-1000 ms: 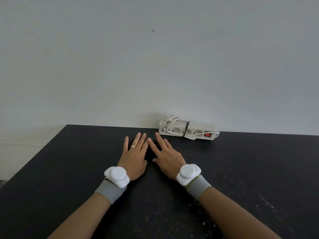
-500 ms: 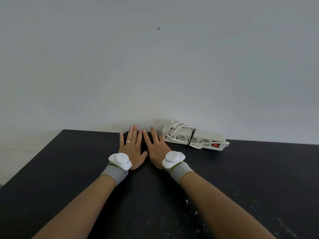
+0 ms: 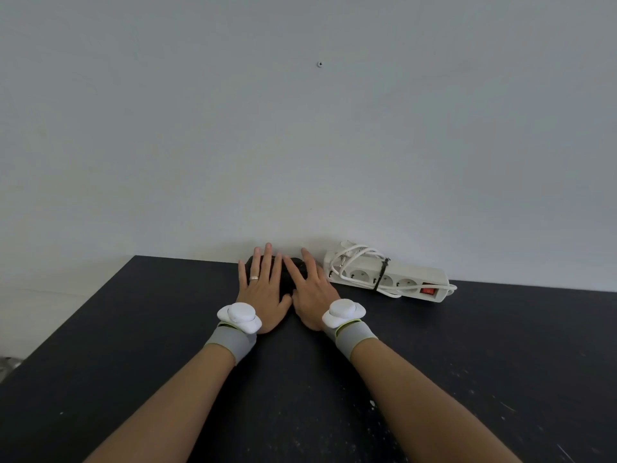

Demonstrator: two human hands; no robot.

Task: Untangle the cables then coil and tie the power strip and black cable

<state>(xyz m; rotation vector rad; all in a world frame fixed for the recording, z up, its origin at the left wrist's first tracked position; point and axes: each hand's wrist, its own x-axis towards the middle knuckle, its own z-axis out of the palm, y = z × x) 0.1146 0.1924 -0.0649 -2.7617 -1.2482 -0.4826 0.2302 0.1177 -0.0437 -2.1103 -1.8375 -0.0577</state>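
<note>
Your left hand [image 3: 262, 290] and right hand [image 3: 312, 295] lie side by side, fingers [image 3: 267, 259] straight and slightly apart, pressing flat on the black cable [image 3: 287, 279] bundled at the 12 o'clock edge of the desk [image 3: 133, 329]; the power strip [image 3: 410, 279] lies just beside your right hand at 3 o'clock, its white cord [image 3: 364, 250] coiled and bound with a black tie [image 3: 382, 274].

Wall [image 3: 300, 145] closes far edge of tabletop [image 3: 133, 329]; strip [image 3: 414, 275] lies along it at right. Passage over bare tabletop left and near.
</note>
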